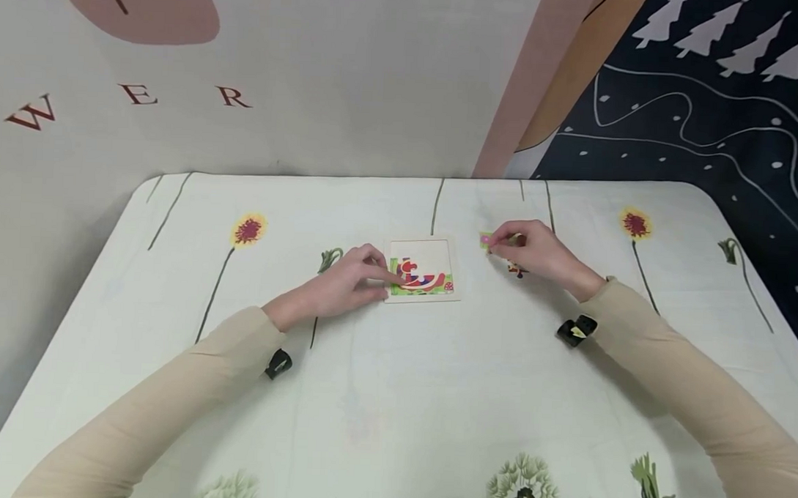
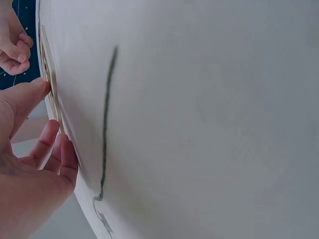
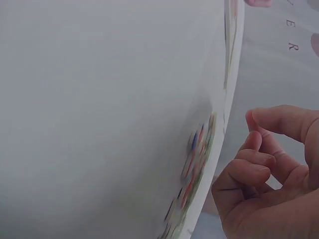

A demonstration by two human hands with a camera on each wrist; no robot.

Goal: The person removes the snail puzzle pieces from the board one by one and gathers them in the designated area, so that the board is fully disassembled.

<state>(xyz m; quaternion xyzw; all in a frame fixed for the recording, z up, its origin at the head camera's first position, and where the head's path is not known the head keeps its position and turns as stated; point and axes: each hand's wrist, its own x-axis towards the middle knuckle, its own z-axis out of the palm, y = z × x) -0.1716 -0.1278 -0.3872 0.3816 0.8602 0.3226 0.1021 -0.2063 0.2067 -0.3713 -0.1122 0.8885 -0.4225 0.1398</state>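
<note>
A small square jigsaw puzzle board [image 1: 425, 303] lies on the table, its lower part filled with a red, white and green picture and its upper part pale. My left hand [image 1: 348, 280] holds the board at its left side, one digit pressing on the picture and other fingertips at the edge. In the left wrist view, the board [image 2: 53, 82] shows edge-on beside those fingertips. To the right, my right hand [image 1: 537, 250] hovers over loose puzzle pieces [image 3: 192, 169], thumb and forefinger tips together, nothing visible between them. A green and pink piece [image 1: 484, 241] shows beside the fingertips.
A white cloth [image 1: 394, 395] printed with flowers covers the table. Behind it rises a pale wall [image 1: 352, 79] with printed letters, and at right hangs dark fabric [image 1: 694, 113] with white trees. Small black devices [image 1: 576, 331] sit at both wrists.
</note>
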